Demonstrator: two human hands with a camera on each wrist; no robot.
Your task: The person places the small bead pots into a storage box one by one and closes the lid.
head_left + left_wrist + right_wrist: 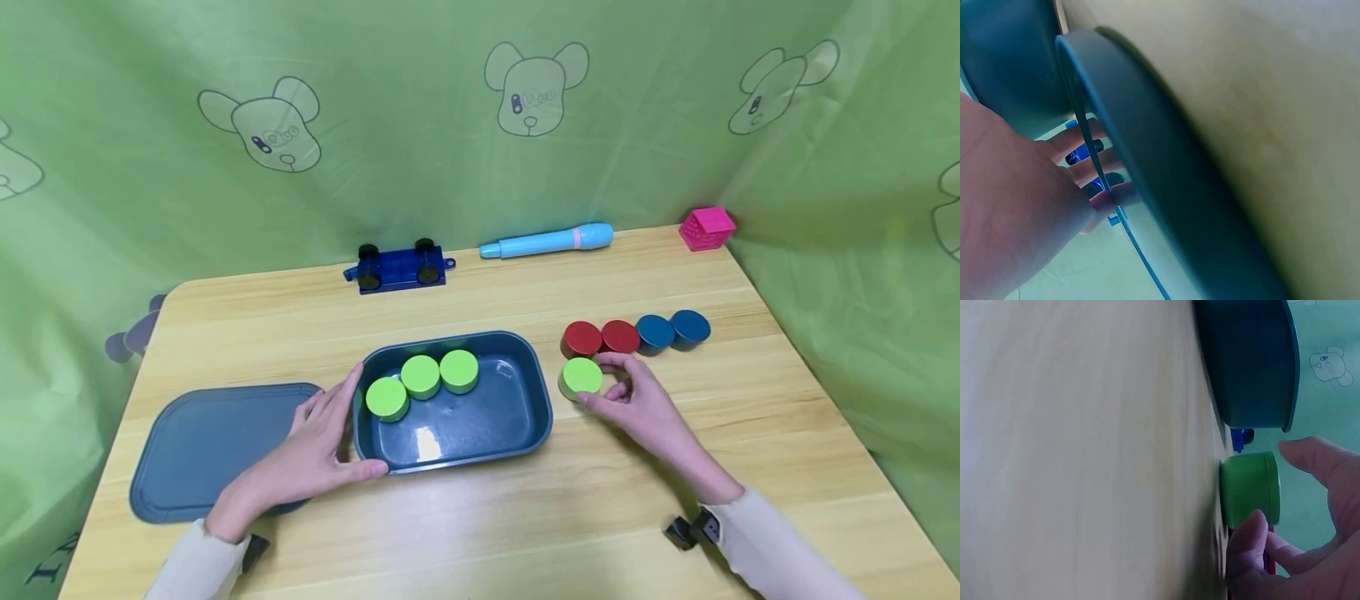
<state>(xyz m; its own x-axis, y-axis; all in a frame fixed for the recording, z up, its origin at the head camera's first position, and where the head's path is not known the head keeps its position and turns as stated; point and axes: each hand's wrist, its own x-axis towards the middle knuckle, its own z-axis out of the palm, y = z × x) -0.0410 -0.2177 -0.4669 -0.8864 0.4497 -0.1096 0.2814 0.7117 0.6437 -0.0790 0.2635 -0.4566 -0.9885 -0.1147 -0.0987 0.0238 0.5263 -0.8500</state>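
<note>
Loading blue box (pixel 465 421), I judge: left fingers (pixel 337 407) clasp it; right fingers (pixel 621 361) grasp green cylinder (pixel 580 378), right of box; next, likely lift inside.

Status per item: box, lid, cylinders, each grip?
Box: open, part-filled
Lid: off, lying flat
Three green cylinders: inside box
Loose green cylinder: outside box
Red cylinders: upright, outside
Blue cylinders: upright, outside
Left grip: on box's end
Right grip: curled around loose green cylinder

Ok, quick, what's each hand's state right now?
Left hand: open, braced against the left end of the box.
Right hand: closed around the green block outside the box; how firmly can't be told.
</note>
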